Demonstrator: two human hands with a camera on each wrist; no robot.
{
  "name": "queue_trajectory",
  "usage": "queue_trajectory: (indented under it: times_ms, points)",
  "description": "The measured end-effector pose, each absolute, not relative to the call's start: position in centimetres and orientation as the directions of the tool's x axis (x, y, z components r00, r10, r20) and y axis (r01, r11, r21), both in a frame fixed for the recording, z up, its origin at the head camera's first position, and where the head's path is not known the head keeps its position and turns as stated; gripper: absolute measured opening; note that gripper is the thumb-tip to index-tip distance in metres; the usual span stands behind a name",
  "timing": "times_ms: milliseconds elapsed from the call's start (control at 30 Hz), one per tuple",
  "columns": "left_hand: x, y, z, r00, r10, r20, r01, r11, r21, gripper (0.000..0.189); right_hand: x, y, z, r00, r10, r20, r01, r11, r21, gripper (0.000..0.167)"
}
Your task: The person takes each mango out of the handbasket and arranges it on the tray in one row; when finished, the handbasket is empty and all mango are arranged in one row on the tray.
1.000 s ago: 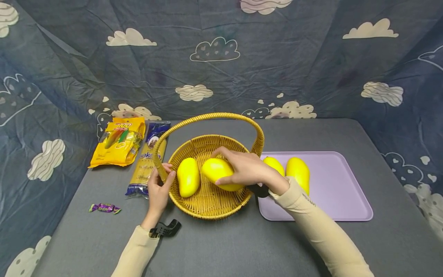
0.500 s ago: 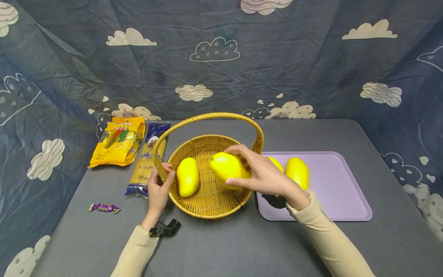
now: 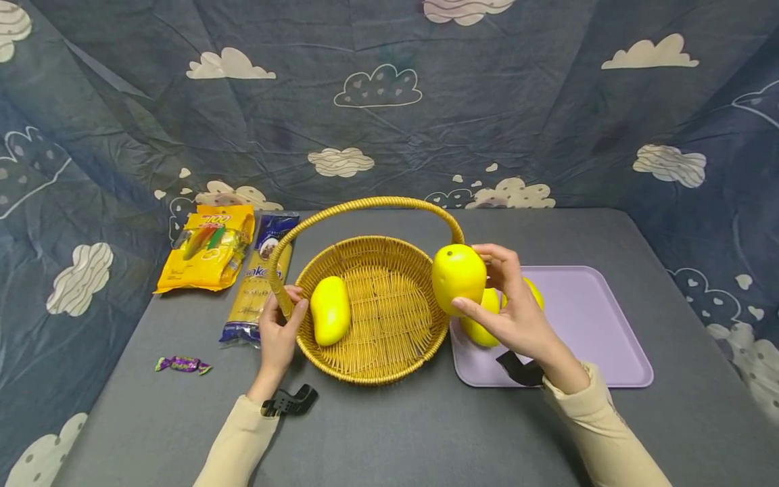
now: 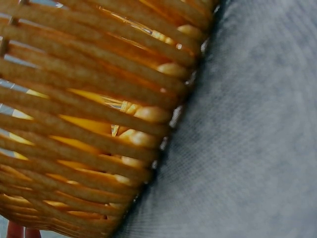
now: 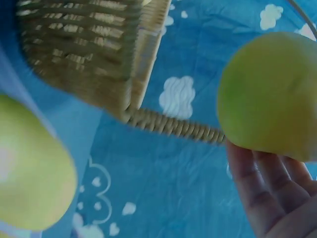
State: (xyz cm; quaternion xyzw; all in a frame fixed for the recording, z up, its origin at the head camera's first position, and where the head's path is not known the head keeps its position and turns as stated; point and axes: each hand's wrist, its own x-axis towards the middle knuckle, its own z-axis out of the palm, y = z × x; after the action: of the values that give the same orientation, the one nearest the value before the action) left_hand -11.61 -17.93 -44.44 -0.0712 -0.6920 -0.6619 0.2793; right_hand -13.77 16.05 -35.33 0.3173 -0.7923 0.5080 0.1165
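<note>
In the head view my left hand (image 3: 278, 341) grips the left side of a wicker basket (image 3: 389, 321) at the foot of its arched handle. Its fingertips (image 4: 16, 230) just show below the basket wall (image 4: 89, 84) in the left wrist view. My right hand (image 3: 523, 318) holds a yellow mango (image 3: 458, 279) between thumb and fingers, raised by the basket's right rim. That mango (image 5: 272, 94) looks greenish in the right wrist view. Another mango (image 3: 331, 311) lies inside the basket at the left. Two more, one mango (image 3: 483, 331) partly covered, sit on the lilac tray (image 3: 596, 331).
Left of the basket lie a pasta packet (image 3: 249, 297) and a yellow snack bag (image 3: 207, 250). A purple wrapped candy (image 3: 183, 365) is nearer the front left. The basket's handle (image 3: 377, 201) arches above its opening. A cloud-patterned cloth (image 3: 487, 122) hangs behind the table.
My right hand has lifted the mango out of the basket and carried it right, towards the tray, turning its end towards the camera. The left hand and basket stay put.
</note>
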Motion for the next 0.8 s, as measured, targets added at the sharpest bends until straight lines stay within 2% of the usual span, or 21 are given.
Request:
queue_trajectory:
  times_ms: [200, 467, 800]
  points:
    - [-11.6, -18.0, -44.4, -0.834, -0.267, 0.483, 0.470, 0.115, 0.875, 0.011, -13.6, 18.6, -36.0, -0.819, -0.251, 0.515, -0.570, 0.267, -0.777, 0.079]
    - [-11.7, -18.0, -44.5, -0.835, -0.276, 0.476, 0.468, 0.096, 0.878, 0.011, -14.1, 22.1, -37.2, -0.858, -0.045, 0.511, -0.496, 0.332, -0.802, 0.078]
    - [-11.7, -17.9, -44.4, -0.834, -0.268, 0.482, 0.476, 0.091, 0.875, 0.010, -14.9, 26.4, -39.0, -0.905, 0.173, 0.388, -0.286, 0.427, -0.858, 0.072]
